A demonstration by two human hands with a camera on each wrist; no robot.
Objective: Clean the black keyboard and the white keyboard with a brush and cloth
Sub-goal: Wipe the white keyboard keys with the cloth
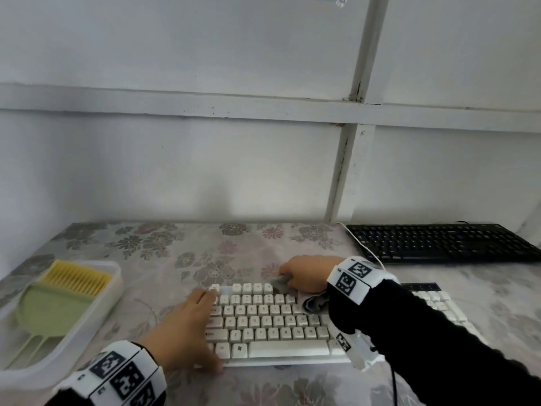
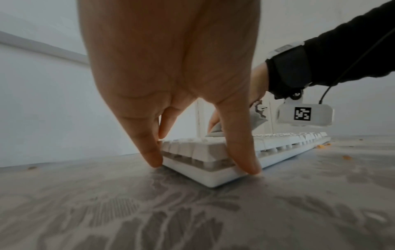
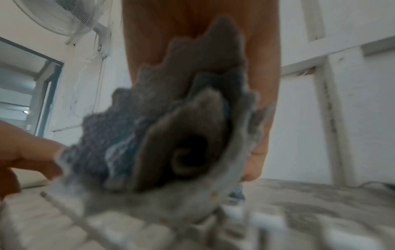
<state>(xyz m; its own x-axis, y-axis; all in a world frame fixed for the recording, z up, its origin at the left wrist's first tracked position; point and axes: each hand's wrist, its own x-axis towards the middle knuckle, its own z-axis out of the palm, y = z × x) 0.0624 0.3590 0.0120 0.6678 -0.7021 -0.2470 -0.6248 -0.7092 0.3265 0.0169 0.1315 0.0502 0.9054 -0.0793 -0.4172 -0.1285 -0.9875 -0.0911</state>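
Observation:
The white keyboard lies at the middle of the flowered table. My left hand grips its left end, thumb at the front edge and fingers at the back, tips down on the tablecloth. My right hand holds a bunched grey cloth on the keyboard's top rows; in the right wrist view the cloth fills the picture over blurred keys. The black keyboard lies at the back right, apart from both hands. A green brush with yellow bristles lies in a tray at the left.
The brush's clear plastic tray stands near the left table edge. A white cable runs from the wall side past the black keyboard. A few orange crumbs lie on the tablecloth by the white keyboard. A white wall backs the table.

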